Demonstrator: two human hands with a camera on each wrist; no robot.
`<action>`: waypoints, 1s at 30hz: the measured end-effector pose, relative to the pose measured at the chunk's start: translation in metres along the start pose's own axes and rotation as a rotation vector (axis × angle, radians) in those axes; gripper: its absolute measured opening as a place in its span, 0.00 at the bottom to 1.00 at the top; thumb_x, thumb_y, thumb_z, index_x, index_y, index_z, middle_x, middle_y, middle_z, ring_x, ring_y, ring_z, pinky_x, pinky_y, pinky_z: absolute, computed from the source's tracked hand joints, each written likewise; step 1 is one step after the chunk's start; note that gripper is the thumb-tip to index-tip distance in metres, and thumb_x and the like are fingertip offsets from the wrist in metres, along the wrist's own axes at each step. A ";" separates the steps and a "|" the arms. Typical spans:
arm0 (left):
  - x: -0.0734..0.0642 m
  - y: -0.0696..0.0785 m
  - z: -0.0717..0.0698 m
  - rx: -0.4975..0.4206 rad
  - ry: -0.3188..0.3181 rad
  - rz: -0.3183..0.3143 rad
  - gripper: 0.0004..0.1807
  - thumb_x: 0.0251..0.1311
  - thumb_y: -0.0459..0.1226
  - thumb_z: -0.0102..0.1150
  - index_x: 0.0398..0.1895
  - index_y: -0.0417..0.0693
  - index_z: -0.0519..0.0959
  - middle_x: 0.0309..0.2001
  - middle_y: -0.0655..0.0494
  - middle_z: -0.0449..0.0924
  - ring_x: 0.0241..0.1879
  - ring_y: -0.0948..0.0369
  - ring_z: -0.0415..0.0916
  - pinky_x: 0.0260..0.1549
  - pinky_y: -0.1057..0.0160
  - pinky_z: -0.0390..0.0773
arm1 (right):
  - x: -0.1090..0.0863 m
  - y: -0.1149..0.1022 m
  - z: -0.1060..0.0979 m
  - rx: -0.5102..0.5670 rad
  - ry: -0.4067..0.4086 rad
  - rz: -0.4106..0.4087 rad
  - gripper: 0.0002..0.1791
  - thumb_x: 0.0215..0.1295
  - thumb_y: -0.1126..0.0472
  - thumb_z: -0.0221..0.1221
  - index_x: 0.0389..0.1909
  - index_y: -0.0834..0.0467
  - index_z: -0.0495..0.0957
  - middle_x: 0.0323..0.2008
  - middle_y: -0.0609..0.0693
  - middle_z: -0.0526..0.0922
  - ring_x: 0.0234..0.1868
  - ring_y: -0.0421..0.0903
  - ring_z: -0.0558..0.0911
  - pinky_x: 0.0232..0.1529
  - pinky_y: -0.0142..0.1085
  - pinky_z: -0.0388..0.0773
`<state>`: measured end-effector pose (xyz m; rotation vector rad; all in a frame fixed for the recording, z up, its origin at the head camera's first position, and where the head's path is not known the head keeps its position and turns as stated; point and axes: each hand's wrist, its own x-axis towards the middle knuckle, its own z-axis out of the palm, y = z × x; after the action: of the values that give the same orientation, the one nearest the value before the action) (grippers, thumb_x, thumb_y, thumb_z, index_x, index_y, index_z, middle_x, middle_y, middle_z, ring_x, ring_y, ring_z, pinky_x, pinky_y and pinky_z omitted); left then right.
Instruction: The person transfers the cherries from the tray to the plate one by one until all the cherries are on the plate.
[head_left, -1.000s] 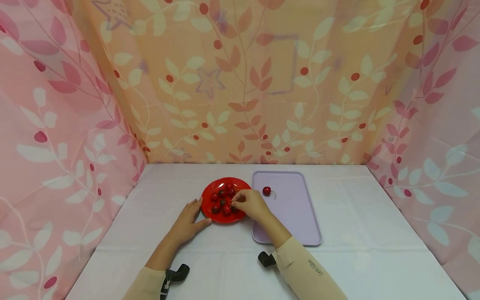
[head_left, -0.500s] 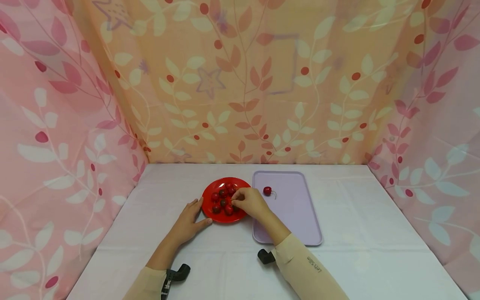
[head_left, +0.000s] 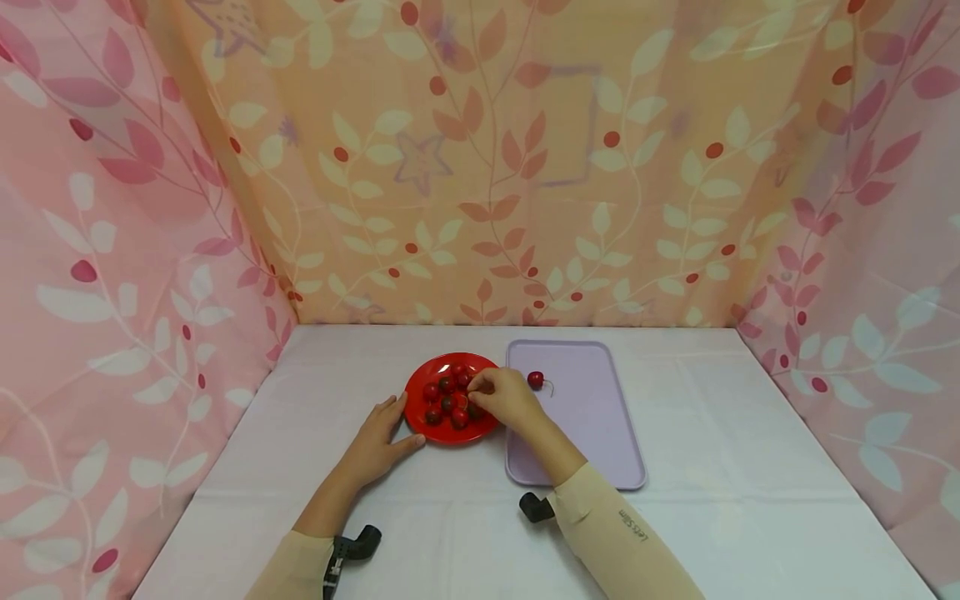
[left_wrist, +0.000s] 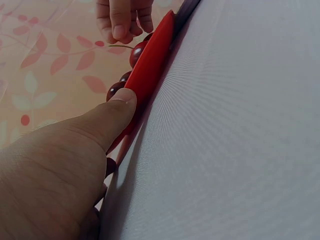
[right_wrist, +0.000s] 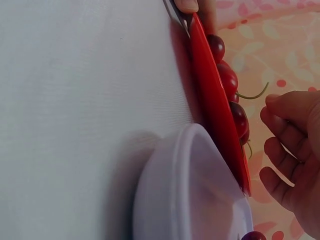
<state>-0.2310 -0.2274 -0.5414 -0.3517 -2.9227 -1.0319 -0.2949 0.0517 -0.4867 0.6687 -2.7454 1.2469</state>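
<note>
A round red plate (head_left: 420,427) bears several red and dark-red cherries (head_left: 431,391). My left hand (head_left: 378,447) rests against its left edge, thumb at the near rim and fingers reaching along the far side. Over the plate's right side is my right hand (head_left: 507,400), palm turned inward. Its thumb and loosely bent fingers stand apart, nothing between them. In the right wrist view, a green cherry stem (right_wrist: 255,95) rises close to the thumb tip. The left wrist view shows the left thumb (left_wrist: 122,100) touching the rim and a glossy cherry (left_wrist: 137,54) beyond it.
A pale purple tray (head_left: 592,442) lies directly right of the plate, partly under the right wrist. One stemmed cherry (head_left: 536,380) sits on it. White cloth (head_left: 450,533) covers the table, with patterned curtains (head_left: 487,167) at the back and sides.
My right hand's thumb and fingers have parted and lifted slightly. A cherry near the plate's front has shifted a little to the right. My left hand stays at the rim.
</note>
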 end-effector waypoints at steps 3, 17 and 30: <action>0.001 0.000 0.000 -0.004 0.004 0.001 0.53 0.61 0.61 0.65 0.82 0.48 0.54 0.80 0.47 0.57 0.80 0.41 0.46 0.74 0.33 0.50 | -0.001 0.000 -0.003 -0.005 0.008 -0.009 0.02 0.63 0.59 0.70 0.36 0.49 0.87 0.34 0.40 0.88 0.41 0.41 0.83 0.50 0.39 0.81; -0.001 0.002 0.000 -0.003 0.005 -0.011 0.53 0.61 0.59 0.67 0.82 0.49 0.54 0.80 0.46 0.57 0.80 0.40 0.46 0.73 0.32 0.52 | -0.012 0.003 -0.020 -0.025 0.047 -0.029 0.03 0.64 0.60 0.69 0.37 0.50 0.88 0.35 0.39 0.87 0.46 0.44 0.80 0.52 0.42 0.78; 0.000 0.000 -0.001 0.002 0.000 -0.010 0.53 0.61 0.60 0.67 0.82 0.49 0.54 0.80 0.47 0.56 0.81 0.41 0.45 0.74 0.34 0.51 | -0.021 0.008 -0.041 -0.076 0.093 -0.044 0.05 0.63 0.61 0.69 0.38 0.49 0.89 0.33 0.40 0.86 0.42 0.45 0.78 0.49 0.42 0.76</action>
<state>-0.2310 -0.2280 -0.5406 -0.3368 -2.9283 -1.0295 -0.2846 0.0942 -0.4693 0.6433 -2.6721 1.1291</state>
